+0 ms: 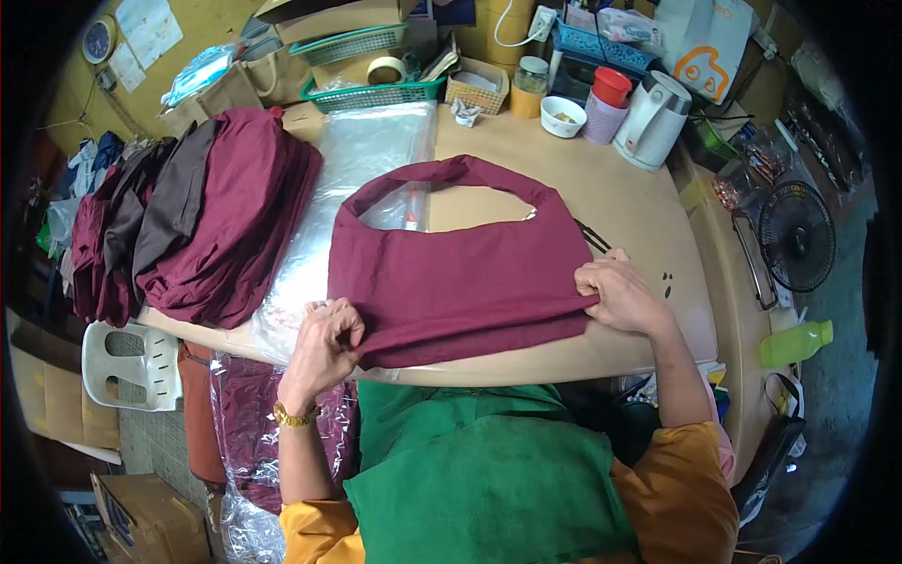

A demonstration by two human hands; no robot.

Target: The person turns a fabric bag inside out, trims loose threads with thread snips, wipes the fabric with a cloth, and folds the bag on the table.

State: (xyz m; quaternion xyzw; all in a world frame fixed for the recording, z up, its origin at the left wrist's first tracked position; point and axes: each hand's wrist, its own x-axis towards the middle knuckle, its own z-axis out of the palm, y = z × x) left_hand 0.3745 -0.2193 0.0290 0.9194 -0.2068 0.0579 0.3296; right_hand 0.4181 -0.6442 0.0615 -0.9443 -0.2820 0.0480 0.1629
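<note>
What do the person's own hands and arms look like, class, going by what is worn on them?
Both hands are ungloved. The left hand has a shiny, gold-coloured band at its wrist, a watch or bracelet; I cannot tell which. The right hand has a bare wrist. Plain, mustard-orange fabric sleeves end around the elbows.

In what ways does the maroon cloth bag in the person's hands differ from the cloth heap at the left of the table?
The maroon cloth bag is spread nearly flat, while the cloth heap is piled high. The bag is plain maroon; the heap also includes dark greyish pieces. The left hand and right hand grip the bag, but neither touches the heap. Both show maroon cloth.
</note>
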